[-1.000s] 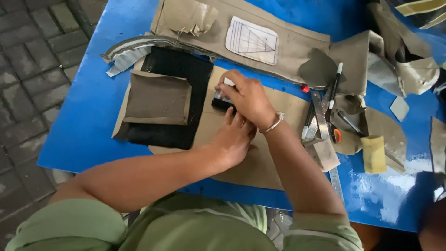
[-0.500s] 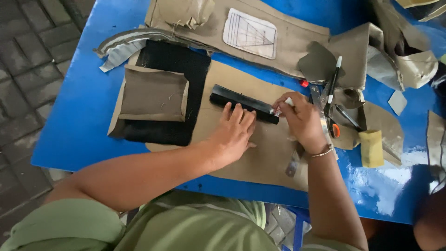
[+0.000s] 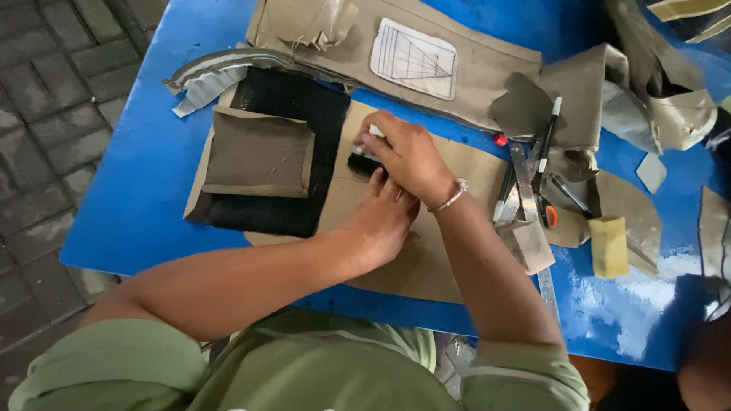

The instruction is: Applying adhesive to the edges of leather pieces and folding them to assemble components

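Observation:
A narrow black strip [image 3: 359,162] lies on a brown cardboard sheet [image 3: 442,262] on the blue table [image 3: 145,190]. My left hand [image 3: 381,224] presses flat on the strip, fingers spread. My right hand [image 3: 403,152] crosses over it to the strip's left end, closed around a small white-tipped tool [image 3: 373,132] that touches the strip. Most of the strip is hidden under both hands.
A black mesh piece [image 3: 293,114] with a tan folded piece [image 3: 259,152] lies to the left. Tan fabric panels [image 3: 487,72] with a white patch [image 3: 413,58] lie at the back. A metal ruler [image 3: 525,183], pens [image 3: 547,141], a yellow sponge [image 3: 609,245] and scraps sit to the right.
My right hand moved left along the strip, from its right end back to its left end, still gripping the tool. My left hand stayed pressing on the strip.

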